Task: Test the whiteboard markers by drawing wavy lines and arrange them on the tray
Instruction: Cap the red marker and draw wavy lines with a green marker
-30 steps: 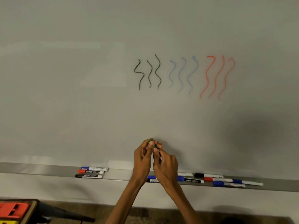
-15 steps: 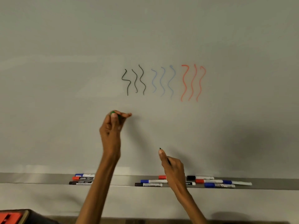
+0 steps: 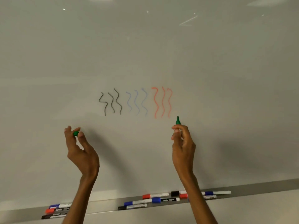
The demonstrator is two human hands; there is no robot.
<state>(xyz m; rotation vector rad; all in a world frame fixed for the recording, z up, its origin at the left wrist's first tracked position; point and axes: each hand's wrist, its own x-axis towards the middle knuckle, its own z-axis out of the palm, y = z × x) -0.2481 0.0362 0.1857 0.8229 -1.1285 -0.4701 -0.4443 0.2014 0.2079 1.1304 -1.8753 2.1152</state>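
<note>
The right hand (image 3: 182, 143) is gripping the uncapped green marker (image 3: 178, 120) tip-up against the whiteboard (image 3: 226, 78) — just below and right of the red wavy lines (image 3: 162, 102). The left hand (image 3: 79, 149) is pinching its green cap (image 3: 75, 133). Other markers (image 3: 152, 200) are lying along the tray (image 3: 267, 187).

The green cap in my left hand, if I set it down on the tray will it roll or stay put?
The green cap looks small and round, pinched between fingertips of the left hand, so probably light and apt to roll. The tray looks narrow, and markers on it lie lengthwise, so laid alongside them it might stay.
</note>
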